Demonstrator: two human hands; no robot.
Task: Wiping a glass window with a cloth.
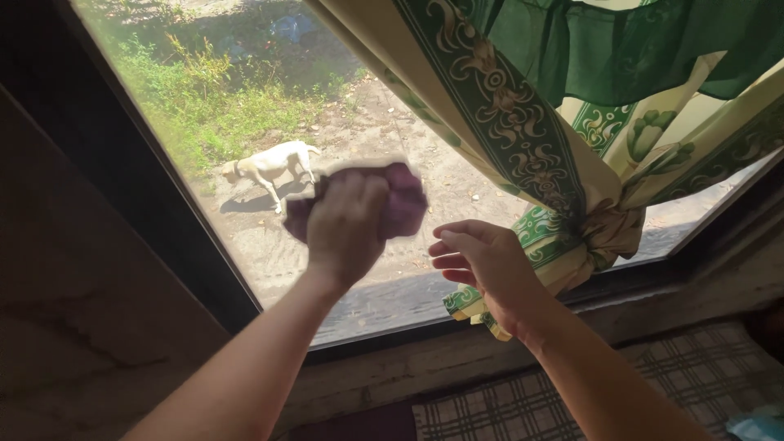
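Observation:
My left hand (345,224) presses a purple cloth (404,204) flat against the window glass (245,122). The cloth is blurred and sticks out on both sides of the hand. My right hand (482,265) hovers to the right of it, fingers loosely curled and apart, holding nothing. It is just in front of the knotted lower end of a green and cream patterned curtain (523,155), which hangs from the upper right.
A dark window frame (175,212) runs diagonally on the left beside a brown wall (73,310). A sill (425,359) lies below the glass, with a checked mat (572,400) under it. Outside, a pale dog (269,167) stands on bare ground near grass.

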